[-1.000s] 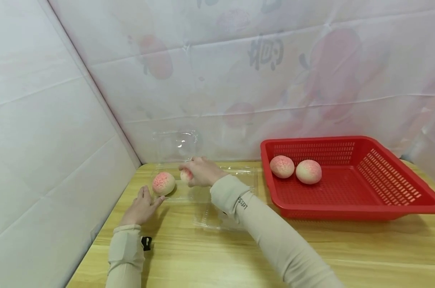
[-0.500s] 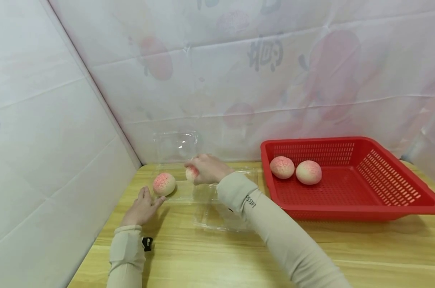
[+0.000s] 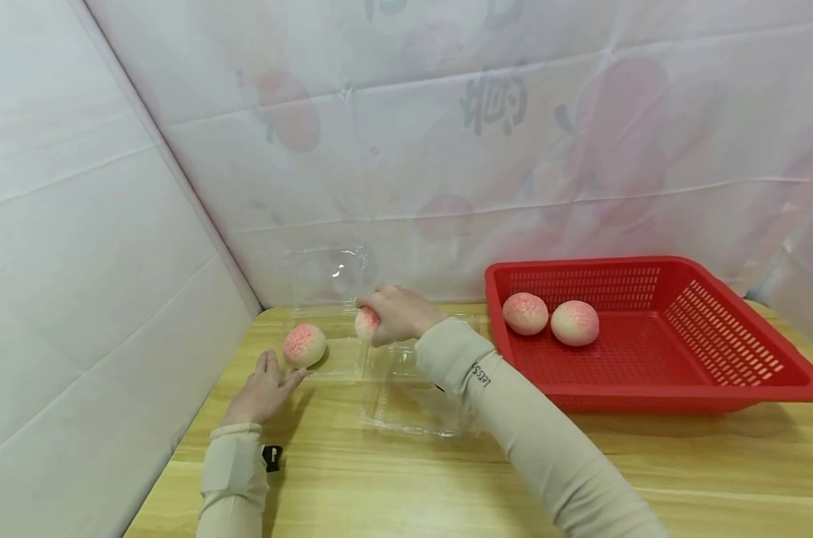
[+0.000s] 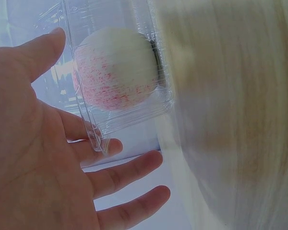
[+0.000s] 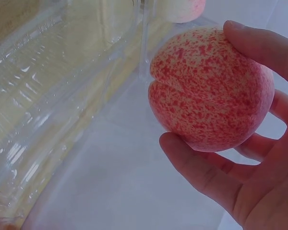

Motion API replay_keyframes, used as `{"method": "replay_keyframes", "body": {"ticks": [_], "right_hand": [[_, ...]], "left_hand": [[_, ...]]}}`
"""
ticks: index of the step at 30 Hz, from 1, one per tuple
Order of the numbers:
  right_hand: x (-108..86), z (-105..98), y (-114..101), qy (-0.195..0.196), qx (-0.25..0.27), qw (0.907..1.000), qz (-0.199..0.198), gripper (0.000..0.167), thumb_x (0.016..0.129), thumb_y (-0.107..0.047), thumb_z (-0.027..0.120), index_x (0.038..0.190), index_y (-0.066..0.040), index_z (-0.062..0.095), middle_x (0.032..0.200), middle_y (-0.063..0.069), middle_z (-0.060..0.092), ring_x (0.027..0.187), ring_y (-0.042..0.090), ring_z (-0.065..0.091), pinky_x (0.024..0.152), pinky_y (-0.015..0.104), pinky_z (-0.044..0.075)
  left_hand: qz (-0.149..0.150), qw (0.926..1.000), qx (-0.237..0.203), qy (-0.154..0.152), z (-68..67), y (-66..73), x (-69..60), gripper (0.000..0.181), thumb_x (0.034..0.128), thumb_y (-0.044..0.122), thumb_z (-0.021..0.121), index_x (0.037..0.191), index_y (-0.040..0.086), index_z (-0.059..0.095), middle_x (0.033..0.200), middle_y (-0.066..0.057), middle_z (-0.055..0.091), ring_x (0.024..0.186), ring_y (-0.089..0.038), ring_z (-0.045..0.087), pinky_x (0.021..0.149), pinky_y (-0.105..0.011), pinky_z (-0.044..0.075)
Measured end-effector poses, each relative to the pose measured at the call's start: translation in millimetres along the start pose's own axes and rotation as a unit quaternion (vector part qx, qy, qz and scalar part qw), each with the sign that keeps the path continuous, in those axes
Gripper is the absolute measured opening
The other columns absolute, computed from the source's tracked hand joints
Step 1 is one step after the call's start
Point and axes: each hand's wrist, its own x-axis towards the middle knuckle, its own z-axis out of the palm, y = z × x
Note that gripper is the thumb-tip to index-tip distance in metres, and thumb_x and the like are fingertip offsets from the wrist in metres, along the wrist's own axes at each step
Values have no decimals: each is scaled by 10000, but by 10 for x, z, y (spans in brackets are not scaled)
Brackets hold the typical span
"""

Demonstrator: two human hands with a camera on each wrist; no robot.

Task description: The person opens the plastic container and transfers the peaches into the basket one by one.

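Observation:
In the head view a speckled pink-and-cream peach (image 3: pixel 305 345) sits at the left end of a clear plastic container (image 3: pixel 342 357), whose raised lid (image 3: pixel 326 275) stands behind. My left hand (image 3: pixel 261 392) lies at the container's front left corner; in the left wrist view its fingers (image 4: pixel 127 175) are spread by the plastic edge. My right hand (image 3: pixel 400 315) grips a second peach (image 3: pixel 367 323) above the container's right side. Seen from the right wrist, that peach (image 5: pixel 211 88) is pinched between thumb and fingers, clear of the plastic.
A red basket (image 3: pixel 648 391) at the right holds two peaches (image 3: pixel 525 313), (image 3: pixel 575 323). Another clear plastic container (image 3: pixel 406 407) lies under and beside my right forearm. A white printed cloth (image 3: pixel 413 149) hangs behind the wooden table (image 3: pixel 353 486).
My right hand has moved a little to the right with its peach, away from the peach in the container. The left hand has stayed in place.

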Motion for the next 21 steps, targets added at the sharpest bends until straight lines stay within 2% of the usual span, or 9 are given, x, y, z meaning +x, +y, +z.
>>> {"method": "replay_keyframes", "body": {"ticks": [7, 17, 21], "right_hand": [[-45, -83, 24, -26, 1, 10000, 81, 609, 791, -106, 744, 1384, -94, 606, 1165, 113, 594, 968, 231, 560, 783, 352, 509], [-138, -124, 126, 65, 207, 9997, -128, 549, 772, -99, 741, 1309, -64, 633, 1145, 143, 596, 980, 249, 564, 800, 339, 515], [-187, -164, 190, 10, 312, 9995, -96, 531, 779, -96, 731, 1299, -61, 632, 1122, 129, 597, 961, 252, 567, 801, 342, 514]], "left_hand": [[-14, 10000, -6, 19, -21, -5, -12, 874, 1094, 400, 420, 1468, -260, -16, 1558, -446, -11, 1334, -689, 204, 1091, -727, 248], [-50, 10000, -21, 18, 4, -30, -3, 883, 1090, 413, 426, 1471, -256, -6, 1559, -445, 2, 1344, -678, 198, 1097, -722, 245], [-59, 10000, -4, 5, 6, -24, 5, 878, 1089, 418, 424, 1482, -243, 1, 1569, -430, 11, 1345, -676, 204, 1099, -722, 242]]}}
